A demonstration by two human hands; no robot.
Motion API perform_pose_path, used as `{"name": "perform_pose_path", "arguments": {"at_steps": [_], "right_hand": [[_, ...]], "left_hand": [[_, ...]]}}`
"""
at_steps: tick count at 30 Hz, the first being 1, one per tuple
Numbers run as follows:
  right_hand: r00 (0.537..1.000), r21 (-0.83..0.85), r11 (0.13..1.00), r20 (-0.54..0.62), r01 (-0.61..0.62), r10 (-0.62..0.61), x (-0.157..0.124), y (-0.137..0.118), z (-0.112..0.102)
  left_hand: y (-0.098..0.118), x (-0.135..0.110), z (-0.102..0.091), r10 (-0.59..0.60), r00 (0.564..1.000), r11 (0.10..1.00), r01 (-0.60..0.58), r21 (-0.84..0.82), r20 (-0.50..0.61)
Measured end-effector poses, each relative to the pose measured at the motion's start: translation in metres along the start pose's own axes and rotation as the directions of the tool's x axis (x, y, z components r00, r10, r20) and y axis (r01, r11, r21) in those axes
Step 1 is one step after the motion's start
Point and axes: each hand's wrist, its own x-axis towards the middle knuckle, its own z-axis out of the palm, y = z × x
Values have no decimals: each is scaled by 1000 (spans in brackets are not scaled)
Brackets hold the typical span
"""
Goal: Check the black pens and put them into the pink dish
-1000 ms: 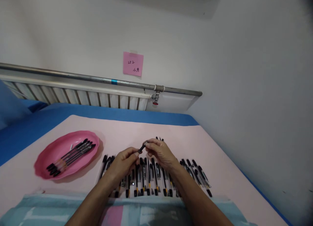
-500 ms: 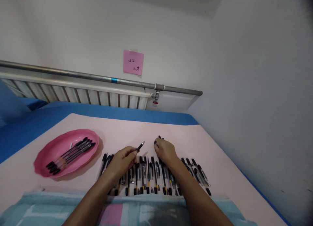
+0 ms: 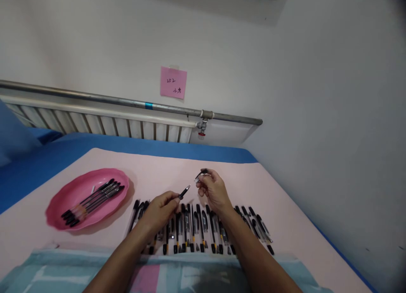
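My left hand [image 3: 161,208] pinches a black pen [image 3: 183,193] by its barrel, tip pointing up and to the right. My right hand [image 3: 214,190] is closed on a small black pen cap [image 3: 200,175], held a little above and to the right of the pen's tip, not touching it. Under both hands lies a row of several black pens and loose parts [image 3: 196,229] on the pink sheet [image 3: 165,170].
A pink oval tray [image 3: 60,200] at the left holds several black pens. A blue mattress edge [image 3: 158,147], a radiator and a pipe run along the back wall. A pink note [image 3: 173,82] sticks to the wall. A light blue cloth [image 3: 57,267] lies nearest me.
A second ago both hands met at the pen. My right hand then dropped to the sheet behind the row and has now lifted with a cap in its fingers.
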Motion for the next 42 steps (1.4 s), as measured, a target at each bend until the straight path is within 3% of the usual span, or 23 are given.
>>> {"name": "perform_pose_path", "arguments": {"at_steps": [9,18,22,27,31,38,42], "right_hand": [[996,183,979,21,-93,91,-6,3,8],[999,165,985,28,-50,46,-8,0,7],[984,64,994,156,-91,80,-9,5,7],[920,-145,979,345,-144,187,-14,10,8],[891,-186,961,369,-206,263,-15,10,9],[869,-103,954,393,-283,300,-17,8,13],[914,-22,971,334,-237,231,-22,8,22]], "left_hand": [[3,-1,0,6,1000,1000,-6,0,13],[3,-1,-1,6,1000,999,-6,33,26],[2,-1,-1,18,999,999,-19,32,32],[0,1,-2,21,1000,1000,-21,7,-10],[-4,3,-4,112,993,987,-108,118,-32],[0,3,-2,198,979,948,-176,265,-57],[14,-2,-16,261,963,871,-207,446,-64]]}}
